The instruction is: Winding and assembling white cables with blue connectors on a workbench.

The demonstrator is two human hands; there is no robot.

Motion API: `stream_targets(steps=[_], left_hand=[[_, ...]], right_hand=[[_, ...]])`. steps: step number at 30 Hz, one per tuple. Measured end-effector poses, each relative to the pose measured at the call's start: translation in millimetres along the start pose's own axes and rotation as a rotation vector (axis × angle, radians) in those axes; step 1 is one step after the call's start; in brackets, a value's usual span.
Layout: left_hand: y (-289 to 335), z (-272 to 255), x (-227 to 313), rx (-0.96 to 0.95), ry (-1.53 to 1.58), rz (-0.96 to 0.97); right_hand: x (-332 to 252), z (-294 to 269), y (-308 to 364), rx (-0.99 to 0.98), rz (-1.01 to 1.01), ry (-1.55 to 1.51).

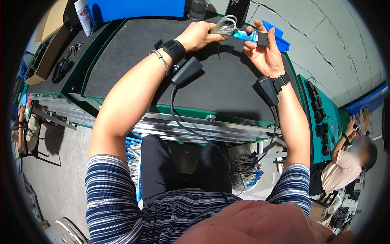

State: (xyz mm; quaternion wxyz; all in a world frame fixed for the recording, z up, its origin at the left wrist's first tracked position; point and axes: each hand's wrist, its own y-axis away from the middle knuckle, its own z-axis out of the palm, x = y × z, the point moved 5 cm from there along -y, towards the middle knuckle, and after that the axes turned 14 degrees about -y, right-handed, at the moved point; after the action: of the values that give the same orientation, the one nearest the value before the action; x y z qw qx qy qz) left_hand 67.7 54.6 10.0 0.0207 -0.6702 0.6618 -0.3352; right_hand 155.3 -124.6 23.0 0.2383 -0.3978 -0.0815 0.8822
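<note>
My left hand (197,37) is closed in a pinch on a coiled translucent grey cable (226,25) over the far part of the dark table mat. My right hand (266,57) grips a translucent blue cable connector (245,35), which has a small green spot. The connector's metal end meets a black block (263,39) between the right thumb and fingers. An angular blue plastic piece (278,38) shows just behind the right fingertips; whether they touch it I cannot tell. Both wrists wear black straps, with black cabled boxes (187,72) beside them.
A blue bin (138,9), a spray can (84,17), a glass jar (198,9) and a dark screen device (237,10) line the far edge. Bundled cables (245,168) lie below the table. A co-worker (345,164) sits at right beside a green table (319,114).
</note>
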Motion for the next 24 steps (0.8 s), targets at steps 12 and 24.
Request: stream_targets(steps=[12,24], left_hand=[[1.3,-0.1,6.7,-0.067,-0.016,0.004],[3.2,-2.0,10.6,-0.092,0.038,-0.034]], right_hand=[[-2.6,8.0,-1.6,-0.059,0.0,-0.086],[-5.6,10.6,-1.7,-0.071,-0.023,-0.075]])
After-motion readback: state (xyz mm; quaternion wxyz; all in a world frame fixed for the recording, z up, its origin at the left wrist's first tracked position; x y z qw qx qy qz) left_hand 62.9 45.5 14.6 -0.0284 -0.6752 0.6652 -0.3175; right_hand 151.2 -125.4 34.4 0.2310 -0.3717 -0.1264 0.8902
